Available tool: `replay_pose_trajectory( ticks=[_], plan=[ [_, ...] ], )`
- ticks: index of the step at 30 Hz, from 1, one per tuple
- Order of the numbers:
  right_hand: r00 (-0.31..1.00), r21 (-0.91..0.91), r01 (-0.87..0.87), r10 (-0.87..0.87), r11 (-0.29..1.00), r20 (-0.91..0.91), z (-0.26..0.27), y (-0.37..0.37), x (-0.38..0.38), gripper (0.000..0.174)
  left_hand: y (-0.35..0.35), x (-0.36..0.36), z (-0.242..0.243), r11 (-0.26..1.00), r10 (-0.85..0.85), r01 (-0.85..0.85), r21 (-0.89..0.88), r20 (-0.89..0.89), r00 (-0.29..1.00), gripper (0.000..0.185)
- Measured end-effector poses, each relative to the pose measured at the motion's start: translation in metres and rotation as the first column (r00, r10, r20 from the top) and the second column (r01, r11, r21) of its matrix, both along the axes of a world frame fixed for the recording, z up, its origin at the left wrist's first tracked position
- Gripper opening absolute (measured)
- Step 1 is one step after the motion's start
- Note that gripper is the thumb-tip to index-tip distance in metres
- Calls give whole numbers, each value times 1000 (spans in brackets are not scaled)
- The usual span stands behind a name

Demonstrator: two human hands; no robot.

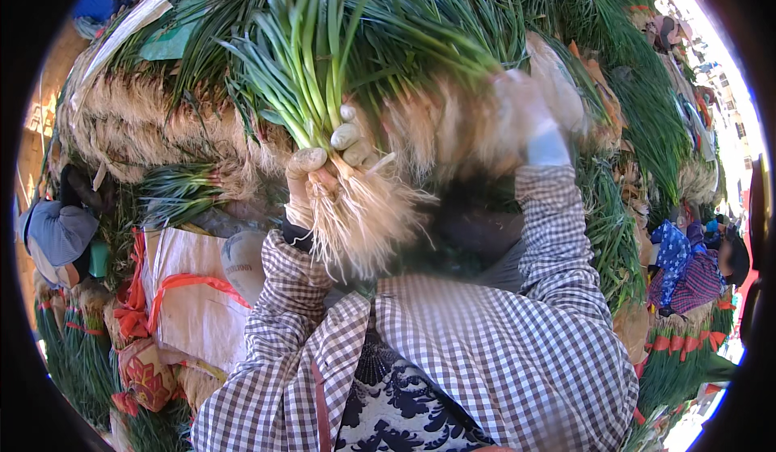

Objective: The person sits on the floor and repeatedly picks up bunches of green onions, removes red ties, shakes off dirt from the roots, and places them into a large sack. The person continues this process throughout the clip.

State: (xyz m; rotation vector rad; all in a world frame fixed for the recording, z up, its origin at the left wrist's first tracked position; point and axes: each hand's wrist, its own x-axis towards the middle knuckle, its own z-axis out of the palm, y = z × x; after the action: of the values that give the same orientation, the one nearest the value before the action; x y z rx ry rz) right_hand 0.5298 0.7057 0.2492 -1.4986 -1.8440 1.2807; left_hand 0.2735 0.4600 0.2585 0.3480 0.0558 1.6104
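My left hand [330, 152], in a pale glove, grips a bunch of allium plants [312, 82], like young leeks or green garlic. Their flat green leaves point away from me, and the tangled pale roots [370, 216] hang towards my lap. My right hand [524, 103] is gloved and badly blurred, at the right end of the heap in front of me. Blurred green allium leaves [451, 43] run into its fingers, so it appears to hold some plants. Just left of it, more pale roots [418, 128] stick out of the heap.
A large heap of alliums [163, 109] spans the front, roots towards me. A smaller bunch [182, 188] lies at left, by a white sack [194, 294] with red ribbon [194, 281]. People crouch at left [60, 234] and right [682, 264], near red-tied bundles [682, 349].
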Motion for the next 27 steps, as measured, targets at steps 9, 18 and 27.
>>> replay_pose_trajectory(
  ticks=[9, 18, 27],
  plan=[
    [978, 75, -61, 44, 995, 202, 17, -11, 8, 28, 5, 35, -21, 989, -119, 122, -78, 48, 992, 50],
    [983, 108, -172, 163, 979, 89, -8, -192, -30, 27, -40, 68, -31, 897, -308, 95, -433, -455, 836, 53],
    [985, -520, -169, 133, 837, -106, -36, -203, -16, 68, -51, 71, -44, 954, -123, 2, -299, -386, 914, 41]
  ],
)
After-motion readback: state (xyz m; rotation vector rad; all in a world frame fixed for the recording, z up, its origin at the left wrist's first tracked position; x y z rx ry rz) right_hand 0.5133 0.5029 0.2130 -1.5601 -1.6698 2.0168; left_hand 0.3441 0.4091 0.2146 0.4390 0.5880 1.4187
